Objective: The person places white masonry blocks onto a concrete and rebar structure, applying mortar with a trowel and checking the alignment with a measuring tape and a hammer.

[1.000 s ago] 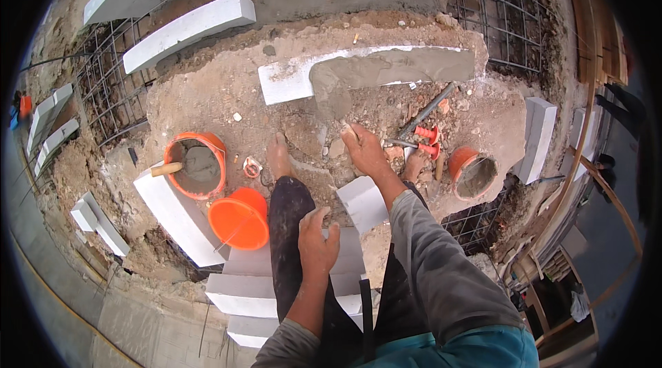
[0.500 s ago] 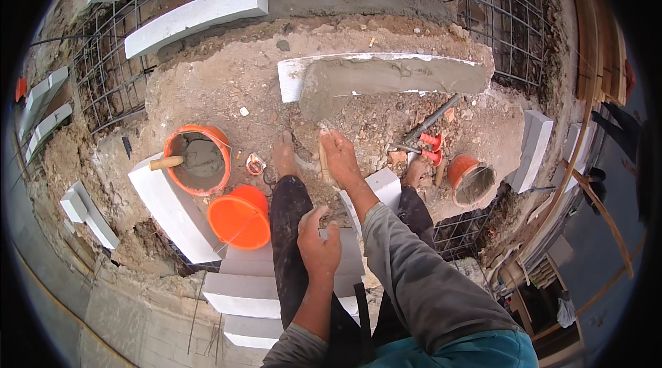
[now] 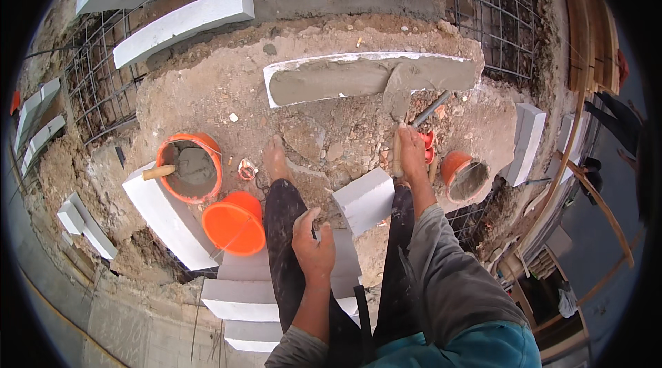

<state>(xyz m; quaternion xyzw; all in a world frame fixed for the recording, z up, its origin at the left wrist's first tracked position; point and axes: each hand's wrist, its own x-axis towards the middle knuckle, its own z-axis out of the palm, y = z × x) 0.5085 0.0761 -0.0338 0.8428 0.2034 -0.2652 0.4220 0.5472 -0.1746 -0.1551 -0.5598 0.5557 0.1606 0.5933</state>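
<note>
My right hand [image 3: 414, 158] grips the wooden handle of a trowel [image 3: 396, 95]. The trowel's blade, coated in grey mortar, rests against the right half of a long white block [image 3: 269, 94]. A layer of mortar [image 3: 324, 82] covers most of that block's top, leaving white along its edges. My left hand [image 3: 314, 246] hangs over my left knee, thumb and fingers apart, holding nothing. Under my right forearm stands a short white block [image 3: 364, 201], between my legs.
An orange bucket [image 3: 219, 154] with mortar and a wooden-handled tool stands left, an orange bucket [image 3: 234, 223] beside it. Right are a smaller mortar bucket [image 3: 456, 161], red-handled tools [image 3: 429, 154] and a dark bar [image 3: 431, 108]. Steel rebar cages [image 3: 493, 23] line the pits. White blocks [image 3: 186, 26] lie around.
My right hand and the trowel have swept right along the block, from its left end to its right half. Mortar now covers the left part more evenly. My left hand stays nearly still.
</note>
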